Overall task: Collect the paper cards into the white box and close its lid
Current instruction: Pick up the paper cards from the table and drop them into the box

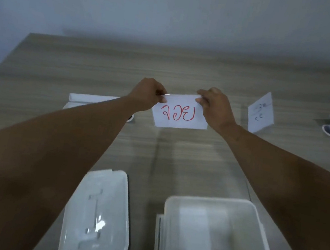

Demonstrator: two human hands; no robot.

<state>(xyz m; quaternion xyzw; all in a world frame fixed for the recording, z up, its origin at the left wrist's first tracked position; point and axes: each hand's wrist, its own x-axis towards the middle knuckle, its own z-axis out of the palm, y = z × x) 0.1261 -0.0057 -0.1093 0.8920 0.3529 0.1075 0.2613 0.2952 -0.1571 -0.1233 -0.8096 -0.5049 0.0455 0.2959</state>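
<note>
Both hands are at the far side of the grey wood-grain table (176, 157), holding one folded white paper card with red handwritten letters (180, 114). The left hand (149, 96) pinches its upper left corner, and the right hand (214, 107) pinches its upper right corner; the fingers of both are closed on the paper. The card stands like a small tent, and its lower edge seems to touch the table.

To do this step well, I think the card should first be pressed flat along its fold, then carried with one hand to the open translucent white plastic box (217, 235), which waits near the body on the right. Something pale already lies inside it (I cannot tell whether it is cards). The card should be laid flat there, not dropped on its edge, so the lid can close later.

The flat white plastic lid (97, 210) lies beside the box on the left, apart from it. Another standing white card with dark writing (261, 113) waits on the right.
</note>
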